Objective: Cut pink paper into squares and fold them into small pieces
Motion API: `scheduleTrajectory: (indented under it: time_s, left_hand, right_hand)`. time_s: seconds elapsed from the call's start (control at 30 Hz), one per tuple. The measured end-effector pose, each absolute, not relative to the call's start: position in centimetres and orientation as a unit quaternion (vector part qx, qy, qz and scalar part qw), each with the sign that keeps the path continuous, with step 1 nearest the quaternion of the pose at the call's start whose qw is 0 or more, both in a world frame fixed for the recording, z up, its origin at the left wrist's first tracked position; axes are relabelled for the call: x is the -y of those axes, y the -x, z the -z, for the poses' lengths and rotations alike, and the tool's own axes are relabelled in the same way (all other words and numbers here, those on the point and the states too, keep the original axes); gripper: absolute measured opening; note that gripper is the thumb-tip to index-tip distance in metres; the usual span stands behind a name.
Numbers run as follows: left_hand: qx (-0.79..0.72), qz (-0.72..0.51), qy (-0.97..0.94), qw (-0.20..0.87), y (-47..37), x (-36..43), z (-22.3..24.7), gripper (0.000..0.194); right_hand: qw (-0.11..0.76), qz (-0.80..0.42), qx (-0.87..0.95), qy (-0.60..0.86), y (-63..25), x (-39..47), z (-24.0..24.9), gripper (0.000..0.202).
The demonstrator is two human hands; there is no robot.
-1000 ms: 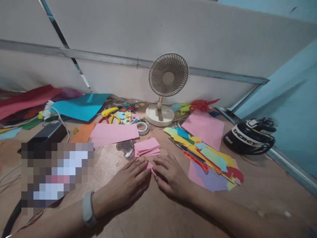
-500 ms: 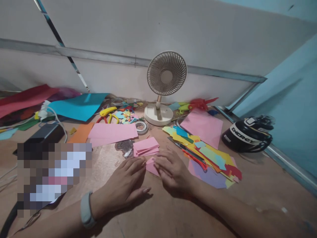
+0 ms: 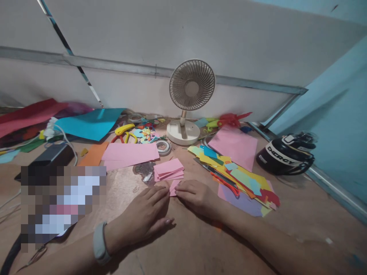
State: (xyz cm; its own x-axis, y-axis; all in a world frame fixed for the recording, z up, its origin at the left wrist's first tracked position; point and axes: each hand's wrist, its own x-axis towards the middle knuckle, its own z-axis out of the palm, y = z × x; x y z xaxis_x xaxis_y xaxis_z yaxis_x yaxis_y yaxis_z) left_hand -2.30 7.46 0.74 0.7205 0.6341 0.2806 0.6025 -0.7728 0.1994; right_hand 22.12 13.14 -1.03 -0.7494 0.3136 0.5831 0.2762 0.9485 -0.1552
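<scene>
A small piece of pink paper (image 3: 173, 188) lies on the table between my two hands, mostly covered by fingertips. My left hand (image 3: 147, 208), with a grey band on its wrist, lies palm down; its fingers are stretched out to the paper's left edge and the thumb is spread away. From the other side, the fingers of my right hand (image 3: 196, 196) are drawn together on the right part of the paper, their thumb hidden. Just beyond, a loose stack of pink paper pieces (image 3: 169, 169) sits touching neither hand.
Larger pink sheets (image 3: 130, 151) lie to the left, by a tape roll (image 3: 163, 148) and yellow-handled scissors (image 3: 124, 130). A white fan (image 3: 183, 133) stands behind. Right are coloured paper scraps (image 3: 243, 179), an orange cutter (image 3: 226, 183) and a black jug (image 3: 286, 154). A blurred-out object (image 3: 64, 204) lies left.
My right hand has flattened and shifted slightly; its fingers now cover more of the pink piece, which shows less of itself. My left hand stays nearly where it was.
</scene>
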Motion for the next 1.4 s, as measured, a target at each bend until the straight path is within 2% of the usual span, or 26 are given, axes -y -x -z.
scheduleTrajectory:
  time_s: [0.1, 0.27, 0.43, 0.63, 0.93, 1.13, 1.4]
  left_hand:
    - [-0.312, -0.148, -0.936, 0.07, 2.2, -7.4, -1.3, 0.059]
    - [-0.274, -0.1, -0.948, 0.127, 2.5, -7.5, -1.7, 0.08]
    - [-0.26, -0.109, -0.949, 0.142, 2.7, -7.7, -1.5, 0.073]
    - [-0.266, -0.054, -0.952, 0.144, 2.4, -7.6, -2.1, 0.07]
    - [-0.276, -0.074, -0.946, 0.151, 2.0, -7.1, -1.0, 0.085]
    - [-0.266, -0.088, -0.95, 0.14, 1.7, -7.0, -0.8, 0.096]
    - [-0.263, -0.117, -0.95, 0.125, 1.1, -6.9, -1.3, 0.09]
  right_hand:
    - [0.33, -0.105, 0.928, 0.138, -22.8, -14.0, 0.8, 0.013]
    - [0.286, -0.216, 0.922, 0.149, -23.9, -14.8, 0.6, 0.014]
    - [0.277, -0.317, 0.893, 0.157, -24.4, -15.8, 1.4, 0.018]
    - [0.264, -0.428, 0.841, 0.198, -24.5, -16.4, 1.2, 0.024]
    - [0.325, -0.408, 0.787, 0.33, -22.5, -15.2, 1.4, 0.021]
    - [0.344, -0.34, 0.79, 0.377, -21.9, -14.4, 1.6, 0.017]
    - [0.36, -0.263, 0.809, 0.383, -21.4, -13.6, 2.1, 0.011]
